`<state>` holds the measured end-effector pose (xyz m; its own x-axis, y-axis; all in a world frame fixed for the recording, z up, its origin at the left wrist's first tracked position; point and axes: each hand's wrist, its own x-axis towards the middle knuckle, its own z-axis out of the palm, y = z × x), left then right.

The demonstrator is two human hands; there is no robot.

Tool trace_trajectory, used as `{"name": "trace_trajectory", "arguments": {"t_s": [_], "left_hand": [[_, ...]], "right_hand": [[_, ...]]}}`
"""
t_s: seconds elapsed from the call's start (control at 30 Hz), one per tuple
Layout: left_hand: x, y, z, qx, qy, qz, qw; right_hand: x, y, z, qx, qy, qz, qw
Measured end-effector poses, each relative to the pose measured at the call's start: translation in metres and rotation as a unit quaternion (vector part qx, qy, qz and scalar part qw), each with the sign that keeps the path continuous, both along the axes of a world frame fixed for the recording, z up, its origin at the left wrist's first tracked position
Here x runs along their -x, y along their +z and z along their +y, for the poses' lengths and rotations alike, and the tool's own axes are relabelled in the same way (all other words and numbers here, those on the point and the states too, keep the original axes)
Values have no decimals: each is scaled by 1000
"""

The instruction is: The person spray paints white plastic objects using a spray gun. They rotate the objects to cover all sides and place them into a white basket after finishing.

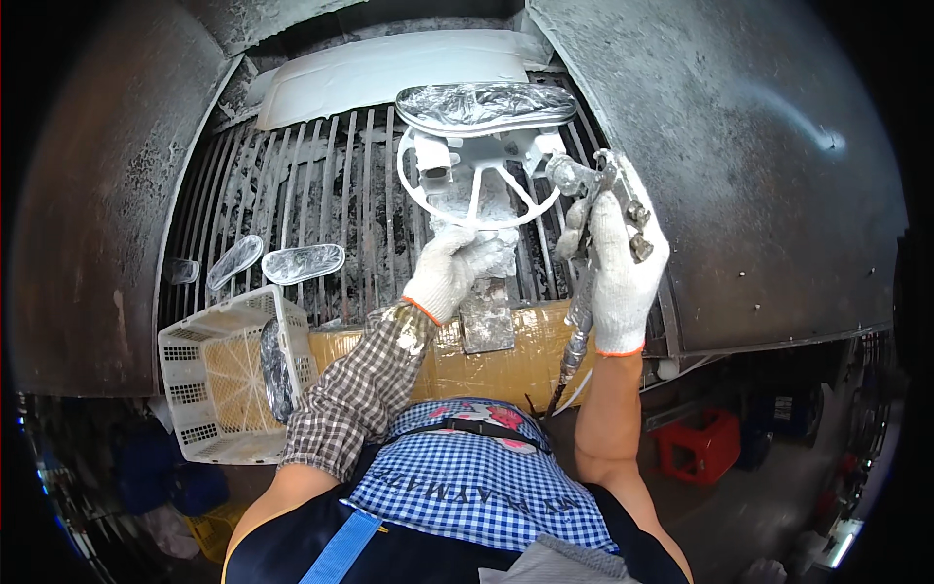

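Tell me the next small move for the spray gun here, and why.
Probably swing the spray gun left to point at the sole. The right hand holds it just right of the sole, which lies coated on the white stand. The left hand grips the stand's post below, so it could turn it.

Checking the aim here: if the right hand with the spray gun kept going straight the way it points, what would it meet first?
Probably the clear shoe sole atop the white wheel-shaped stand; the right hand points its metal spray gun there, though depth is unclear.
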<state>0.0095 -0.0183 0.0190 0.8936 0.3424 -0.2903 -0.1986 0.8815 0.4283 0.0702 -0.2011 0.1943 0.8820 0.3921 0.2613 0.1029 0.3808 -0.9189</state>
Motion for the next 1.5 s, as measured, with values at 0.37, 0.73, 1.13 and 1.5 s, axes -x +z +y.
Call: {"name": "trace_trajectory", "arguments": {"t_s": [0.37, 0.73, 1.13, 1.5], "left_hand": [[14, 8, 17, 34, -7, -9, 999], [18, 9, 28, 15, 16, -4, 1000], [31, -9, 77, -18, 44, -34, 998], [27, -12, 24, -22, -16, 3, 1000]], "right_hand": [[-20, -6, -10, -8, -81, 26, 996], [-13, -1, -31, -2, -93, 16, 996], [-11, -8, -51, 32, -117, -18, 992], [13, -1, -60, -12, -71, 43, 996]]}}
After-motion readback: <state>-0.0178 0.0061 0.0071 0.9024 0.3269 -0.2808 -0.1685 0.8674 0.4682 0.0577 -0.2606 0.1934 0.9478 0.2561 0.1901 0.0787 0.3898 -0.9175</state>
